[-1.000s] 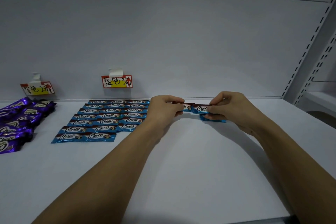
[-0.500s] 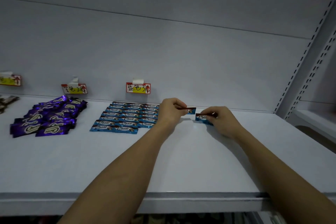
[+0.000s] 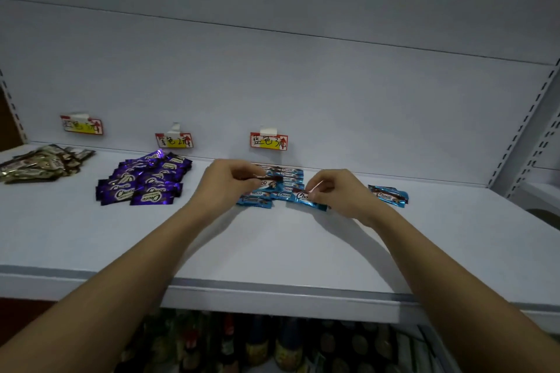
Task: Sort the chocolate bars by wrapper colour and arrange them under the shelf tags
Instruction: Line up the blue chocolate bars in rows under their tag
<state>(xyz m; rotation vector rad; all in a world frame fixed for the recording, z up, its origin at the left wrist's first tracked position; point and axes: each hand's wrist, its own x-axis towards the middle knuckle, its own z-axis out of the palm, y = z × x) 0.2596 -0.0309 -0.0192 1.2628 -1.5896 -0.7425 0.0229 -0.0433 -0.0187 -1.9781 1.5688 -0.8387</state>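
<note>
The left hand point(image 3: 231, 179) and right hand point(image 3: 335, 191) each pinch a blue bar point(image 3: 304, 197) by its crimped end, probably light, slick foil.

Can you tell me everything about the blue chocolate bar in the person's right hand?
The blue chocolate bar is long and flat, in a shiny, crinkly blue wrapper with a dark brown band and white "Choco" lettering. The right hand pinches its right end with thumb and fingertips. It lies tilted, its right end lower, at the right edge of the blue rows under the third tag. Whether it rests on the shelf is unclear.
</note>
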